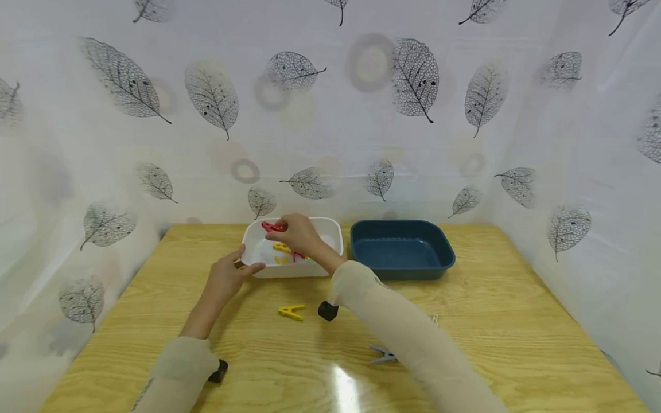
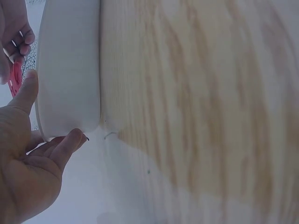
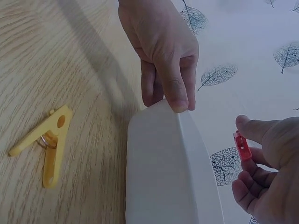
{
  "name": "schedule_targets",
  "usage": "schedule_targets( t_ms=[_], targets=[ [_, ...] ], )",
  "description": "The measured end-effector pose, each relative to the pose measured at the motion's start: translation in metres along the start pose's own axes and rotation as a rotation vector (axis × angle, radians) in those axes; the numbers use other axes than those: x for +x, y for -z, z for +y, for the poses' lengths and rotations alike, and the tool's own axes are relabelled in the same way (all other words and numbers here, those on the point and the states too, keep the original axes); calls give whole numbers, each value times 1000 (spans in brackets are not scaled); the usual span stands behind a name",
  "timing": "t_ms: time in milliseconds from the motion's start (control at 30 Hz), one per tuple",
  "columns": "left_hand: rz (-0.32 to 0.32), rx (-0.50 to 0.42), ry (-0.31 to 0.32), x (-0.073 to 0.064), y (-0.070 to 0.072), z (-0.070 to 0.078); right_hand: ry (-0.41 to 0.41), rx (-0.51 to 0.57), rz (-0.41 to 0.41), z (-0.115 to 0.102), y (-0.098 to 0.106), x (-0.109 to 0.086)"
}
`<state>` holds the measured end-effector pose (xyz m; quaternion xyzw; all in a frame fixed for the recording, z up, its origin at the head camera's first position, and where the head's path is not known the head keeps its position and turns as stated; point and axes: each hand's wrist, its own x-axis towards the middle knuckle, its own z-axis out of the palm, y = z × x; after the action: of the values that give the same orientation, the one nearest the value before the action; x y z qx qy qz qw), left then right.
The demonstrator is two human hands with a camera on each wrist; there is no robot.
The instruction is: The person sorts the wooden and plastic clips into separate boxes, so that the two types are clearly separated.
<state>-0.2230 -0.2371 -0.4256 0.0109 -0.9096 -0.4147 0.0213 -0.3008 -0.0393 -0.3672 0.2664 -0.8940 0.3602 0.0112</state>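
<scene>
My left hand grips the near-left corner of a white plastic basin, its thumb over the rim and its fingers along the outside, as the right wrist view shows. Over the basin's left part, my right hand pinches a red clothespin between thumb and fingers. Inside the basin lie a yellow clothespin and another red clothespin, partly hidden by the near wall. In front of the basin, a second yellow clothespin rests on the wooden table.
Right of the white basin stands a dark blue basin. A grey clothespin lies nearer me, partly covered by the right sleeve. A small pale clip shows beyond that sleeve. Leaf-patterned cloth hangs behind the table.
</scene>
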Motion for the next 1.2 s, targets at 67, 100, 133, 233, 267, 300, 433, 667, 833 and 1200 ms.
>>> schedule_targets(
  t_ms=[67, 100, 133, 233, 267, 300, 433, 667, 833, 1200],
  targets=[
    [1, -5, -2, 0, 0, -1, 3, 5, 7, -1, -1, 1],
    [1, -7, -5, 0, 0, -1, 6, 9, 8, -2, -2, 1],
    [2, -10, -9, 0, 0, -1, 5, 8, 6, -2, -2, 1],
    [8, -11, -22, 0, 0, -1, 4, -1, 2, -1, -5, 2],
    [8, -12, -25, 0, 0, -1, 1, 0, -3, 0, -5, 2],
    [8, -9, -26, 0, 0, -1, -3, 1, -8, 2, -6, 1],
    [10, -2, -27, 0, -1, -1, -7, -1, -15, 6, -4, -2],
    [8, 13, -12, 0, -1, 0, 15, 0, -23, 11, 3, -11],
    [8, 28, -5, 0, 0, 0, 45, 26, -42, 15, 6, -16],
    [19, 21, -12, -1, 0, 1, 136, 48, -30, 17, 12, -33]
  ],
)
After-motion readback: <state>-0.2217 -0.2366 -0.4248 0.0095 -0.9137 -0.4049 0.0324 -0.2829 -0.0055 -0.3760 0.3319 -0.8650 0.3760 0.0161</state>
